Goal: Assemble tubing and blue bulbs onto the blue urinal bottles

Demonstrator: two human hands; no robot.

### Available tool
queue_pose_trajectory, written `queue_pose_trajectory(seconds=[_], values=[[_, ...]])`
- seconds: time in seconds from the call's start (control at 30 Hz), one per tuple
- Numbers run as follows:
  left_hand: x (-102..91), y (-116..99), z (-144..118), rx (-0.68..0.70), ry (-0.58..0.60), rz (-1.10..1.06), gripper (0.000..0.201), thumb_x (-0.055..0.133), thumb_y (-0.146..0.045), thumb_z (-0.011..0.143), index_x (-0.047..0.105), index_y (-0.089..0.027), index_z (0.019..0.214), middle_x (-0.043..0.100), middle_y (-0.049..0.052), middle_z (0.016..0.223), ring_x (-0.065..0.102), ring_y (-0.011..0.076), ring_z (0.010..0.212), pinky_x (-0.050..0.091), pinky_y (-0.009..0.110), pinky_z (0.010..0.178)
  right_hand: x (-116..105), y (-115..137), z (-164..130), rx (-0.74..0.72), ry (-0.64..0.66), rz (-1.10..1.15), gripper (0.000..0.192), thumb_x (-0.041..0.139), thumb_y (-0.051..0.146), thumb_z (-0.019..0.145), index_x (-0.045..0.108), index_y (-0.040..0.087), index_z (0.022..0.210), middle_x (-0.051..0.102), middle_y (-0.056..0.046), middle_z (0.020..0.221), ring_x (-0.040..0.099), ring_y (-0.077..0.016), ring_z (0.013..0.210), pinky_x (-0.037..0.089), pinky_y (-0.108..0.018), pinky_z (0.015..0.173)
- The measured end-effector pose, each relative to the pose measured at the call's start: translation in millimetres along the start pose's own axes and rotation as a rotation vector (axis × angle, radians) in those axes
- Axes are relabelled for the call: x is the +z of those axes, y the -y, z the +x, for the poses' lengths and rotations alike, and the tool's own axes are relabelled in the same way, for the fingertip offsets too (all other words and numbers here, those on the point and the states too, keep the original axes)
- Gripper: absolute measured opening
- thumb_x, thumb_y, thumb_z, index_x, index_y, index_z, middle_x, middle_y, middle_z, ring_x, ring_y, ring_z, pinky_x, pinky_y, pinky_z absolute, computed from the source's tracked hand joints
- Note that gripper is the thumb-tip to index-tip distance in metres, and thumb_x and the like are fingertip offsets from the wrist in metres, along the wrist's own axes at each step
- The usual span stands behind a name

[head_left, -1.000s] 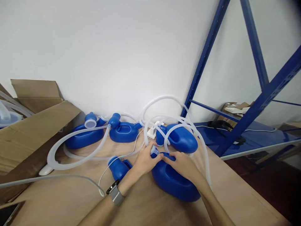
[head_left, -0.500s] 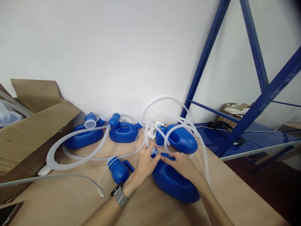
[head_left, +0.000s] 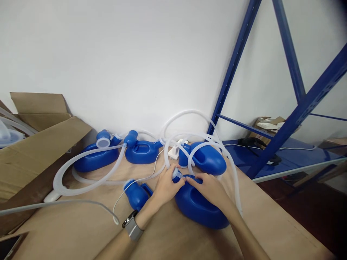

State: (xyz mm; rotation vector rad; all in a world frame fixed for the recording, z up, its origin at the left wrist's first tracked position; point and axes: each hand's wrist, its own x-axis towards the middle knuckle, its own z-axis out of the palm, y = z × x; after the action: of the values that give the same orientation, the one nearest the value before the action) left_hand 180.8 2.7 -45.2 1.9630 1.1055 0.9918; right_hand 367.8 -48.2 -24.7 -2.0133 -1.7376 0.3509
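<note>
In the head view a blue plastic urinal bottle lies on its side on the wooden table in front of me. My left hand is closed around the clear cap at the bottle's neck, thumb pressed against it. Gripping the bottle's handle, my right hand has its thumb near the neck; some of its fingers are hidden. A translucent hose rises just behind my left hand. Left of that wrist lies a blue funnel-shaped piece with a handle.
More blue bottles with hoses stand along the wall, one just behind my hands. A white power strip sits among them. An open cardboard box is at left, a phone at the front corner, blue shelving at right.
My left hand has shifted slightly at the neck, and more of the clear cap shows now. My right hand keeps its hold on the handle. The view has moved slightly.
</note>
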Motion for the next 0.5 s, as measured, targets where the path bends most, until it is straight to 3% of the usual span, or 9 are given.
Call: queue_pose_trajectory(seconds=[0.13,0.27,0.33,0.4,0.5], values=[[-8.3,-0.5,-2.5,0.0,0.025,0.002,0.035,0.068,-0.03,0.086,0.063,-0.029,0.12,0.067,0.003,0.122,0.063,0.0254,0.115,0.051,0.039,0.102,-7.0,-28.6,-11.6,-0.156,-0.2,0.224,0.045,0.052,0.066,0.094,0.072,0.026,0.098,0.074,-0.008,0.106,0.071,-0.0276,0.102,0.056,-0.039,0.092],[-20.3,-2.8,-4.1,-0.023,0.024,0.029,0.035,0.069,-0.032,0.085,0.065,-0.028,0.12,0.066,0.004,0.12,0.063,0.0271,0.114,0.05,0.041,0.103,-22.7,-99.1,-45.1,-0.059,-0.289,0.103,0.049,0.048,0.065,0.096,0.073,0.028,0.116,0.072,-0.01,0.124,0.069,-0.0302,0.115,0.056,-0.046,0.102],[-27.0,-1.7,-2.6,-0.031,0.018,0.05,0.039,0.069,-0.034,0.086,0.065,-0.028,0.125,0.064,0.006,0.123,0.062,0.0288,0.116,0.05,0.043,0.104,-22.3,-142.6,-67.7,-0.117,-0.24,-0.009,0.048,0.049,0.062,0.095,0.075,0.03,0.12,0.073,-0.01,0.128,0.068,-0.0328,0.12,0.057,-0.049,0.103],[-32.0,1.5,0.6,-0.034,0.018,0.073,0.045,0.07,-0.036,0.087,0.064,-0.029,0.131,0.062,0.008,0.126,0.061,0.0309,0.119,0.05,0.045,0.103,-14.4,-179.5,-89.4,-0.255,-0.172,-0.059,0.041,0.05,0.052,0.094,0.081,0.032,0.112,0.076,-0.009,0.126,0.069,-0.0338,0.121,0.059,-0.05,0.102],[-34.7,7.8,6.1,-0.032,0.032,0.1,0.052,0.072,-0.041,0.088,0.062,-0.028,0.138,0.062,0.009,0.126,0.061,0.0334,0.122,0.051,0.047,0.104,1.5,-209.0,-112.8,-0.396,-0.063,-0.082,0.039,0.053,0.033,0.091,0.08,0.037,0.119,0.073,-0.007,0.133,0.069,-0.0315,0.124,0.061,-0.045,0.103]])
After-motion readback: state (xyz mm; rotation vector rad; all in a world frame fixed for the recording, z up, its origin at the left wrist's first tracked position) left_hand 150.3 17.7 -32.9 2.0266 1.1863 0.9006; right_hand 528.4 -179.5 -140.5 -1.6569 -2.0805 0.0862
